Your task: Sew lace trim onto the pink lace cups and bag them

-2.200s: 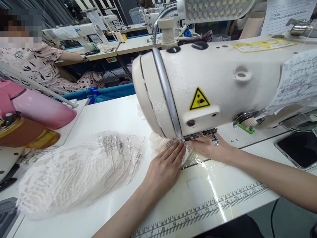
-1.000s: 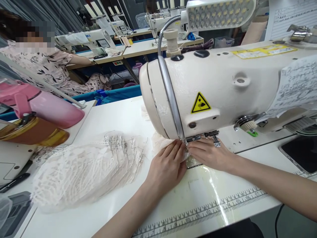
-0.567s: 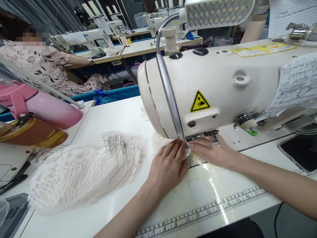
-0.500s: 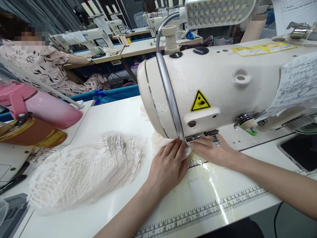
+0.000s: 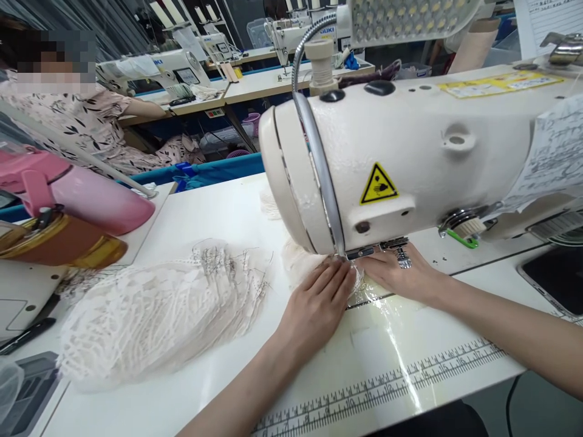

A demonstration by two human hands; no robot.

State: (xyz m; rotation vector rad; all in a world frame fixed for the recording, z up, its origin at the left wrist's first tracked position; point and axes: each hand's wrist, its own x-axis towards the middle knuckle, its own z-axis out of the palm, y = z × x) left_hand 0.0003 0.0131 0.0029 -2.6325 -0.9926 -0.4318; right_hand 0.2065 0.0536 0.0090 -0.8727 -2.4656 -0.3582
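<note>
A small piece of white lace [image 5: 304, 266] is lying on the worktop [image 5: 209, 212] directly under the head of the cream sewing machine [image 5: 410, 158], bunching out to the left of the needle area, which the machine head is hiding. The left hand [image 5: 319, 303] is lying flat on this lace with fingers stretched forward and together, pressing it down rather than closing around it, so its grip is released. The right hand [image 5: 401, 276] is resting just to the right, palm down, its fingertips meeting the lace under the machine foot; it too is pressing flat with fingers extended, grip released, and a ring is showing on one finger. The two hands are nearly touching at the fingertips. To the left of the left hand, a little apart, a fanned stack of lace pieces [image 5: 155, 315] is spreading over the worktop with loose dark threads at its upper edge. A printed ruler strip [image 5: 387, 385] is running along the near edge of the worktop. A gooseneck lamp [image 5: 410, 18] is hanging above the machine. At the far left a pink bottle [image 5: 86, 200] is lying on its side, and behind it a person in a patterned top [image 5: 86, 130] is sitting at another machine.
</note>
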